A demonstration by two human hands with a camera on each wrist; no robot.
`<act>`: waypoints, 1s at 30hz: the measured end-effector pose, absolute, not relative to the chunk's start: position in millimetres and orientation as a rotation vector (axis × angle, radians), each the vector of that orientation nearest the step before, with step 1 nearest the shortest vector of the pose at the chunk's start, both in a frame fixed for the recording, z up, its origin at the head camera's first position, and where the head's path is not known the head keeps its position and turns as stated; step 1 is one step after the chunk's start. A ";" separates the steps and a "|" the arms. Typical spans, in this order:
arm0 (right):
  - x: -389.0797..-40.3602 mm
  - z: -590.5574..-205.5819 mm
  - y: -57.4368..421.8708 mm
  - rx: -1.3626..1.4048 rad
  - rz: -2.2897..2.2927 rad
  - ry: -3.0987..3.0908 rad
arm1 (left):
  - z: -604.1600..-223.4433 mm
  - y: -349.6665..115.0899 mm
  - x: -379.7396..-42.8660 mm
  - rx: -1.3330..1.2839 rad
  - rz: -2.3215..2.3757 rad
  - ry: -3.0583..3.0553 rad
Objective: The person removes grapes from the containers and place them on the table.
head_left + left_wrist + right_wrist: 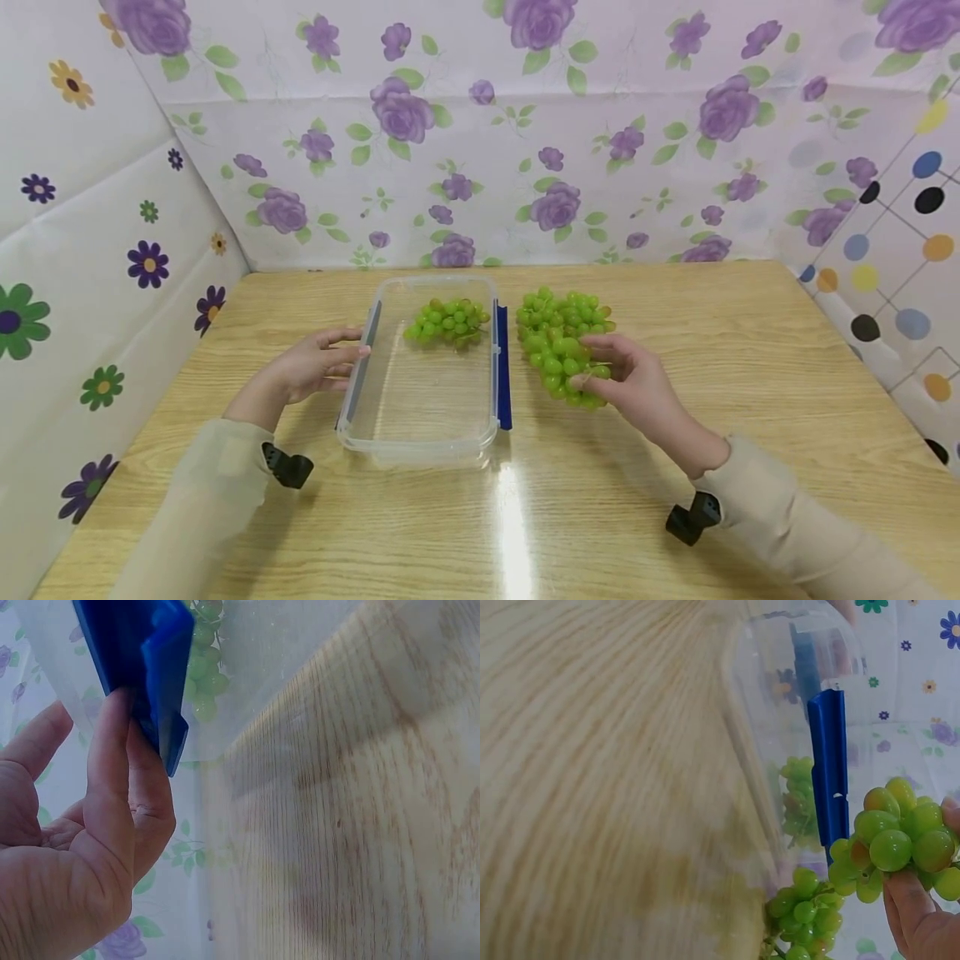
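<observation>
In the head view, a clear container [420, 408] is set on the bench [637, 517], its far rim seen just short of the bench's far edge. Bare wood is left along the near side and rightward from the right hand [637, 383] to the dotted cloth [900, 275]. The container's left side is touched by the left hand [318, 367], its fingers relaxed and uncurled. A small bunch [447, 321] is laid inside, toward the far right corner. Just right of the right flap [503, 367], a held bunch [558, 362] is pinched by the right hand's thumb and fingers. A grape pile [558, 310] behind is partly covered by it; whether they touch cannot be told.

In the left wrist view, the blue left flap [146, 660] is touched by the fingers and cut off at the top; the boxed grapes are dulled by the clear wall.

In the right wrist view, the held bunch is supported from below by a finger, while the right hand is cut off at the right border and the pile at the bottom.
</observation>
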State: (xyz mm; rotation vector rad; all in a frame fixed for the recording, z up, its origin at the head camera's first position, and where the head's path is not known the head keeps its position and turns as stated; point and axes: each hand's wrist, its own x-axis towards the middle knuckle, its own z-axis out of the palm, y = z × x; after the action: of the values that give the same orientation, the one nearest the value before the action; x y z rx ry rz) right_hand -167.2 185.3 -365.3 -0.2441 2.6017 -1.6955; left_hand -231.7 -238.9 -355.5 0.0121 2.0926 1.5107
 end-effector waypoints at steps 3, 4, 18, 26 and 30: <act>-164.6 -367.8 184.3 -0.235 -1.688 2.613 | -355.1 -238.9 -231.4 0.012 1.505 2.098; -163.9 -368.5 184.2 -0.227 -1.681 2.618 | -355.3 -239.0 -231.3 0.011 1.505 2.098; -155.5 -376.5 179.3 -0.122 -1.770 2.547 | -356.4 -239.4 -230.7 0.023 1.504 2.108; -153.9 -384.4 175.8 -0.046 -1.770 2.478 | -352.3 -237.5 -229.6 -0.012 1.489 2.102; -151.8 -387.1 172.7 -0.007 -1.766 2.447 | -350.2 -236.0 -228.8 -0.015 1.471 2.107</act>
State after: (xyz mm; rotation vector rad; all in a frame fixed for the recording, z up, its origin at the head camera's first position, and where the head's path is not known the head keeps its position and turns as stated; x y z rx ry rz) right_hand -151.8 172.7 -387.1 -0.0073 2.4472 -1.7663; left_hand -228.8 -236.0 -350.2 -0.0153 2.1066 1.4707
